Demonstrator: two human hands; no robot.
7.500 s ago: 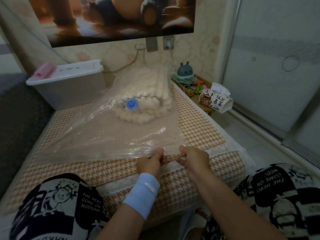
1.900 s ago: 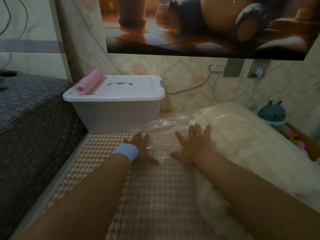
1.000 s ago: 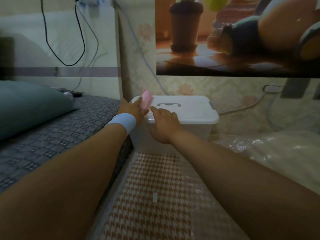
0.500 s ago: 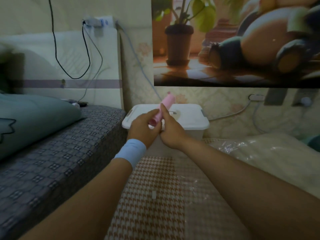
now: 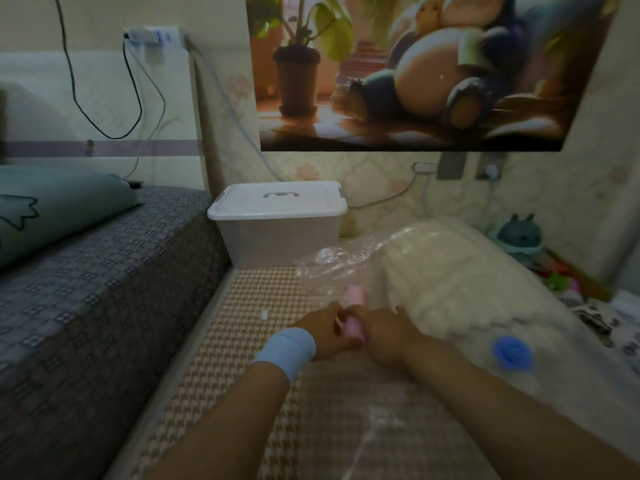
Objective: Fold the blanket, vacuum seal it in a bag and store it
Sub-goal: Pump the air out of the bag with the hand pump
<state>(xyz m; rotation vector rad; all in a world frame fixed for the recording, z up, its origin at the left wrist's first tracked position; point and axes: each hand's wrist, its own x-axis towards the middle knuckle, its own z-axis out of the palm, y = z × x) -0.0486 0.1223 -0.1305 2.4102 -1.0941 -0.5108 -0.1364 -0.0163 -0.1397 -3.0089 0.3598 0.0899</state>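
A cream blanket (image 5: 460,289) lies folded inside a clear vacuum bag (image 5: 339,261) on the patterned mattress (image 5: 239,327). The bag's blue round valve (image 5: 512,352) faces up at the right. Both hands hold a pink cylinder-shaped pump (image 5: 355,311) low over the bag, to the left of the blanket. My left hand (image 5: 327,332), with a light blue wristband, grips its near end from the left. My right hand (image 5: 386,332) grips it from the right. The pump's far end sticks out beyond the fingers.
A white lidded storage box (image 5: 277,216) stands against the wall behind the bag. A higher bed with a dark patterned cover (image 5: 86,278) and a teal pillow (image 5: 52,206) runs along the left. A teal toy (image 5: 519,237) and small clutter sit at the far right.
The hands left the bag, took the pink pump off the box lid, and have brought it down from in front of the box to just above the bag.
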